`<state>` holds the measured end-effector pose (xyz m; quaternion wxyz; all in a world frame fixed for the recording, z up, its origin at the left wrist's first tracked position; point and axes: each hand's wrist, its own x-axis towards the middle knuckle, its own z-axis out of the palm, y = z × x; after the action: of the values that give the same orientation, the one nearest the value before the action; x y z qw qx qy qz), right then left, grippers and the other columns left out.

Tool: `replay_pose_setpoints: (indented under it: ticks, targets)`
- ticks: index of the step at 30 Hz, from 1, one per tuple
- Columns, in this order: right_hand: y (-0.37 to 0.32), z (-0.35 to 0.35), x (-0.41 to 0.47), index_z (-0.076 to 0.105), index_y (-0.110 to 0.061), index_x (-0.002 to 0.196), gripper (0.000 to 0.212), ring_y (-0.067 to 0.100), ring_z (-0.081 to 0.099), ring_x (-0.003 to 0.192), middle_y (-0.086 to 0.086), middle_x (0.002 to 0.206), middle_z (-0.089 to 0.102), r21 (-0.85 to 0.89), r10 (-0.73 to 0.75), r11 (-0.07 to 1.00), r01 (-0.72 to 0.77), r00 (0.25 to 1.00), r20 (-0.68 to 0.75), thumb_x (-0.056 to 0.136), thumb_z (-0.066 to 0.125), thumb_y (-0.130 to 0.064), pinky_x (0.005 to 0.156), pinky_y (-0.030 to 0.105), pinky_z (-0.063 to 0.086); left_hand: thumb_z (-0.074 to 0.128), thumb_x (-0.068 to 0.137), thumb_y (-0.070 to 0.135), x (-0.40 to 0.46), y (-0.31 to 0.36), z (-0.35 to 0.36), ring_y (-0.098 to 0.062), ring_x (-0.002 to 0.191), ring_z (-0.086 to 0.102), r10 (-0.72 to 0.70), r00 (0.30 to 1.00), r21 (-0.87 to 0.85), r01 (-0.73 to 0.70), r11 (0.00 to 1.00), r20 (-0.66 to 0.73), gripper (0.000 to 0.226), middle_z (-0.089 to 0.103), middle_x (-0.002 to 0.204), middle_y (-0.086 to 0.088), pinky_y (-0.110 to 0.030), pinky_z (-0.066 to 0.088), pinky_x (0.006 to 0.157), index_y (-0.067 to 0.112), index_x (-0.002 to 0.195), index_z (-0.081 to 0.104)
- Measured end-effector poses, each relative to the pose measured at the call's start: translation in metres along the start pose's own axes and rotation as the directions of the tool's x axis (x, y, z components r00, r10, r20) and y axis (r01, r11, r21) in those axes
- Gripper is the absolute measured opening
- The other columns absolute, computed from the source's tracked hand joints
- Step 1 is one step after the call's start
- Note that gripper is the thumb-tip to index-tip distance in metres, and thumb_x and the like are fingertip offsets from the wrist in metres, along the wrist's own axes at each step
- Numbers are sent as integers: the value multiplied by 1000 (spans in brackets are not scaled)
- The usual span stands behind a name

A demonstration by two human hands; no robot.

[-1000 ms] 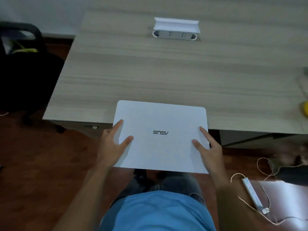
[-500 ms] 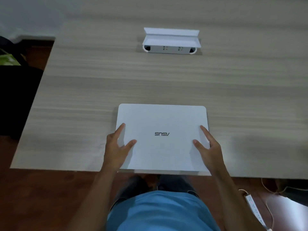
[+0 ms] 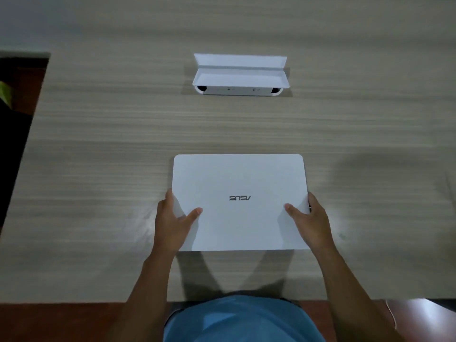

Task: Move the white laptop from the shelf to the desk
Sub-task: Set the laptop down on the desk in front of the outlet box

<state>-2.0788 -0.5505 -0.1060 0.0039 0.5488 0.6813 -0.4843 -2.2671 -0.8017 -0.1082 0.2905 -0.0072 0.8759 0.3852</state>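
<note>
The white laptop (image 3: 240, 183), lid closed with its logo upside down to me, lies flat over the wooden desk (image 3: 103, 149), near the front edge. My left hand (image 3: 172, 222) grips its left side, thumb on the lid and fingers around the edge. My right hand (image 3: 312, 222) grips the right side the same way. I cannot tell whether the laptop's underside rests fully on the desk. The shelf is out of view.
A white socket box with an open flap (image 3: 240, 75) is set into the desk behind the laptop. The desk's left edge (image 3: 27, 141) borders a dark area with a black object. A thin cable (image 3: 392, 314) lies on the reddish floor at lower right.
Both hands carried the laptop forward from beyond the desk's front edge to well over the desktop. My view moved closer to the desk.
</note>
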Motion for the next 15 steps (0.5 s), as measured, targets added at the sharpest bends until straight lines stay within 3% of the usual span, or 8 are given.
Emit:
replay_pose_setpoints:
  ticks: [4, 9, 12, 15]
  targets:
    - [-6, -1, 2, 55, -19, 132, 51, 20, 52, 111, -5, 124, 40, -54, 21, 998, -24, 998, -51, 88, 73, -38, 91, 33, 43, 81, 71, 39, 6, -2, -3, -27, 120, 45, 22, 999, 10, -23, 1000, 31, 70, 39, 126, -1, -41, 43, 98, 28, 129, 44]
    - [-11, 8, -4, 52, -18, 136, 56, 17, 48, 110, -3, 130, 39, -5, 26, 1000, -27, 998, -62, 87, 74, -36, 88, 27, 40, 81, 69, 42, 17, -2, -1, -26, 124, 38, 16, 999, 46, -17, 999, 28, 62, 29, 129, -1, -32, 38, 96, 25, 118, 46]
    - [-9, 11, -3, 54, -20, 132, 52, 24, 37, 127, -1, 136, 42, -41, 26, 999, -29, 997, -67, 87, 73, -39, 90, 32, 37, 75, 66, 56, 22, -3, -3, -28, 120, 41, -9, 1000, 108, 7, 994, 19, 65, 28, 127, 3, -44, 41, 103, 27, 116, 47]
    - [-4, 12, 0, 54, -21, 129, 53, 25, 30, 132, 1, 141, 42, -87, 43, 995, -47, 998, -50, 86, 72, -46, 96, 39, 39, 77, 70, 52, 23, -3, -6, -25, 124, 39, 0, 999, 84, -3, 996, 42, 63, 29, 131, 1, -34, 41, 95, 24, 119, 48]
